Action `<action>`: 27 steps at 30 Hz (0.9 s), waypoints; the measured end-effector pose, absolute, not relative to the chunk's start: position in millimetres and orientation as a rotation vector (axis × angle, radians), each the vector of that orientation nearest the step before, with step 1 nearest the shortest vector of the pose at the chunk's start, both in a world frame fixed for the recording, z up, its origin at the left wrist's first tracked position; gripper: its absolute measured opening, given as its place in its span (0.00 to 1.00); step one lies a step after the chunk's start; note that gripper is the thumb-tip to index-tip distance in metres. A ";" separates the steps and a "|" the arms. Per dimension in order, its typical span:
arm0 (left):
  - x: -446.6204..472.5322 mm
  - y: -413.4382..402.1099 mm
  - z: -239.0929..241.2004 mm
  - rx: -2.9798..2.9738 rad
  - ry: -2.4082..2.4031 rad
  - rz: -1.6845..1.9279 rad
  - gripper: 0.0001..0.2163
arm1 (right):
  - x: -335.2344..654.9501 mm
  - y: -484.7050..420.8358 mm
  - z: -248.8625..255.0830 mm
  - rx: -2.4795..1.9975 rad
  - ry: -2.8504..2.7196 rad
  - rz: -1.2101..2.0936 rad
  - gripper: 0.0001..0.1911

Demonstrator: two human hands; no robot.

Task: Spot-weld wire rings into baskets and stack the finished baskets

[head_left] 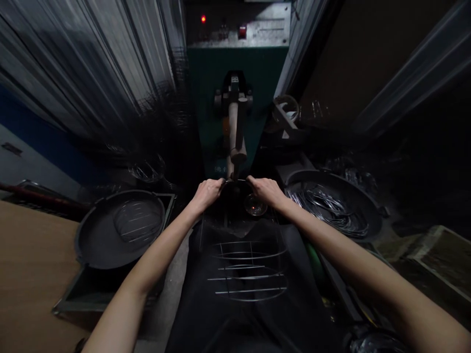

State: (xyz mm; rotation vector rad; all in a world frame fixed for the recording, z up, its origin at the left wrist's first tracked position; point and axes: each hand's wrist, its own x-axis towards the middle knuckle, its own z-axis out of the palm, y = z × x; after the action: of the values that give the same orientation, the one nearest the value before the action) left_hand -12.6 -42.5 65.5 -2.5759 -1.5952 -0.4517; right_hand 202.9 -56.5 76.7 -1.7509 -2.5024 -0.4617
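My left hand (208, 192) and my right hand (268, 190) are both closed, pinching opposite sides of a thin curved metal wire (238, 181). That wire spans the gap between them, right by the lower end of the machine's pale electrode arms (235, 130). Whether it touches the electrodes I cannot tell. Below my hands, over dark cloth on my lap, lie wire pieces (250, 278) with curved edges and straight cross bars. A small round shiny object (255, 205) sits under my right wrist.
The green machine (206, 98) stands ahead, with a red light (203, 19) and red switch (242, 32). A black pan (88, 245) at left holds a wire grid (138, 220). Another pan (305, 177) at right holds loose wire loops (331, 208). Cardboard (33, 274) is far left.
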 end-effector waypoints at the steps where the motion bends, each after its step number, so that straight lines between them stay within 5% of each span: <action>1: -12.1 -42.7 65.1 -2.570 -1.595 -0.471 0.15 | 204.0 -56.4 76.8 -1.747 -2.480 -0.436 0.14; 27: -25.4 -35.0 55.1 -2.535 -1.618 -0.628 0.17 | 235.4 -69.4 86.4 -1.717 -2.279 0.510 0.18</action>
State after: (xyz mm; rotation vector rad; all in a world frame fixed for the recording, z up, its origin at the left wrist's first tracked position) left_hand -25.4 -35.0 55.1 -2.5351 -1.6185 -0.6285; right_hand 235.4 -69.4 86.4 -1.7167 -2.2787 0.5105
